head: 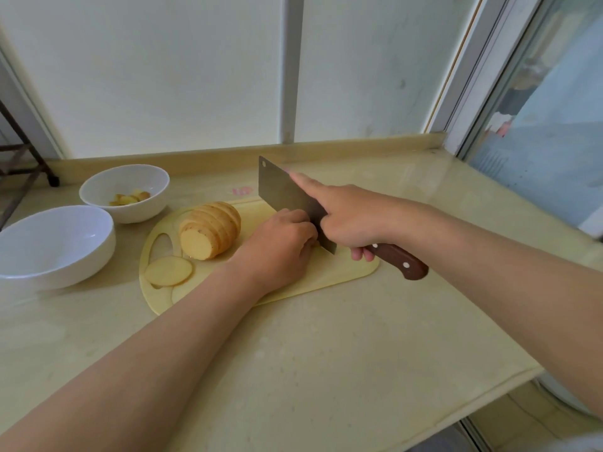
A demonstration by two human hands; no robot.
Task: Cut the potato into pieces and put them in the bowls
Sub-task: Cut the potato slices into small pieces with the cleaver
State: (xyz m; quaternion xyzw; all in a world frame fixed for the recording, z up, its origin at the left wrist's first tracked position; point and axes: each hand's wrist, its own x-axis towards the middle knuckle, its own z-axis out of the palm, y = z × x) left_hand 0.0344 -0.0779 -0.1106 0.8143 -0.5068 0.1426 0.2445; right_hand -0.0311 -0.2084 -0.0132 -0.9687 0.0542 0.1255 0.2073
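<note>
Beige counter (326, 353): right hand (352, 220) grips cleaver (280, 190), left hand (277, 249) curled beside it.

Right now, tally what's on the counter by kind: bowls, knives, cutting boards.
Bowls: 2, the near bowl and the far bowl
Cleaver: 1
Cutting board: 1
Total: 4

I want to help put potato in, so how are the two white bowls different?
The far bowl holds a few potato pieces; the near bowl shows only white inside. The far bowl sits nearer the wall, fully in view; the near bowl is cut off by the picture's left edge. Both are white, round and upright, left of the cutting board.
</note>
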